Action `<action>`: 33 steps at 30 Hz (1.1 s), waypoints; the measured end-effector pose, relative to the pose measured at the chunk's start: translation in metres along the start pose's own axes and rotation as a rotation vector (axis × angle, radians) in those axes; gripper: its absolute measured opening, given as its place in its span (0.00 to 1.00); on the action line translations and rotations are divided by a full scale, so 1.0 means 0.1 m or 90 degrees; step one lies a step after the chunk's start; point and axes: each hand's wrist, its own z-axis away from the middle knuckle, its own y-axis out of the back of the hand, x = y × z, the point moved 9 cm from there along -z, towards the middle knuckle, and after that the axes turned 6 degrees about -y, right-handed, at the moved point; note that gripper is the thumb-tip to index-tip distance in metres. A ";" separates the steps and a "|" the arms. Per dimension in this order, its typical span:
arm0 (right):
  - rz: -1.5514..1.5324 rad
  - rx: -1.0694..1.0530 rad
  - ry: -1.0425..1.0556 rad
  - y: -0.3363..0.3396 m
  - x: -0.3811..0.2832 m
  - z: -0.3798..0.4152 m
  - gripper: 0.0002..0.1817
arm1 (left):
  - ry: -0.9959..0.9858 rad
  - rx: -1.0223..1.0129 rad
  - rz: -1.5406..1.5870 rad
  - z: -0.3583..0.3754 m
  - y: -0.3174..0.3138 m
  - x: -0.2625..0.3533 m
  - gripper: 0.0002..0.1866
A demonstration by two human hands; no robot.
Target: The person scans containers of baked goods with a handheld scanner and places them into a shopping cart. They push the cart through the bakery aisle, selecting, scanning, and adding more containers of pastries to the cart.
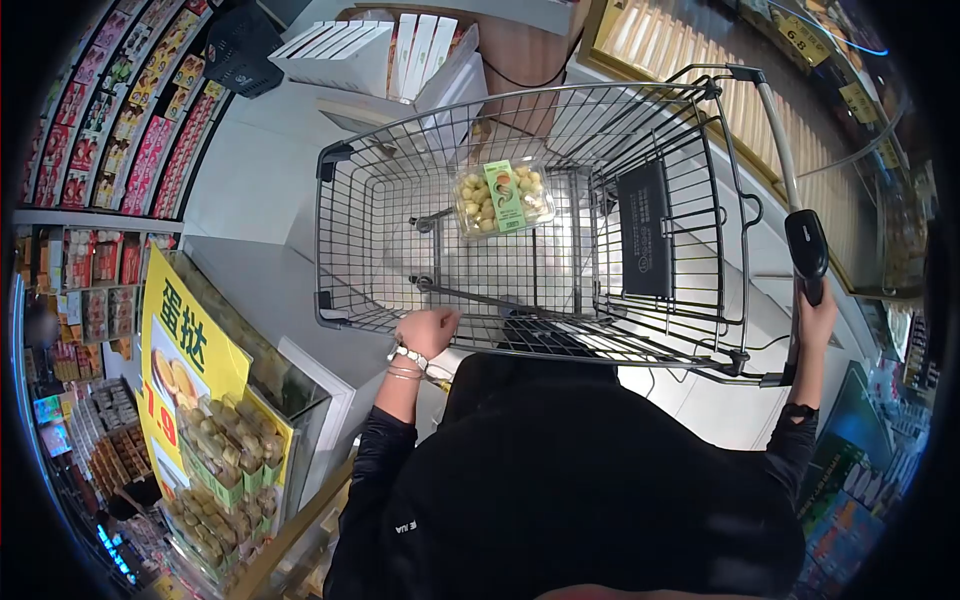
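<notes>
A metal shopping cart [545, 330] stands in front of me, seen from above. My left hand [428, 331] is closed at the rim of its near side, with a watch and thin bracelets at the wrist. At the right end, my right hand [815, 318] is wrapped round the cart's handle [790, 170], below a black fitting on the bar. In the basket lies a clear plastic box [505, 199] of round, pale yellow-green pieces, with a green label band across it. A dark panel [643, 228] hangs on the cart's right-hand wire wall.
Similar clear boxes [228, 440] are stacked at left beside a yellow price sign [188, 350]. Shelves of colourful packets [130, 110] line the far left, near a dark basket [243, 52]. White cartons [335, 58] stand beyond the cart. A glass-fronted counter [720, 110] runs along the right.
</notes>
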 end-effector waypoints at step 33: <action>-0.258 -0.639 -0.013 -2.40 -3.99 0.71 0.17 | -0.224 -0.158 0.056 -0.16 -0.04 -0.04 0.13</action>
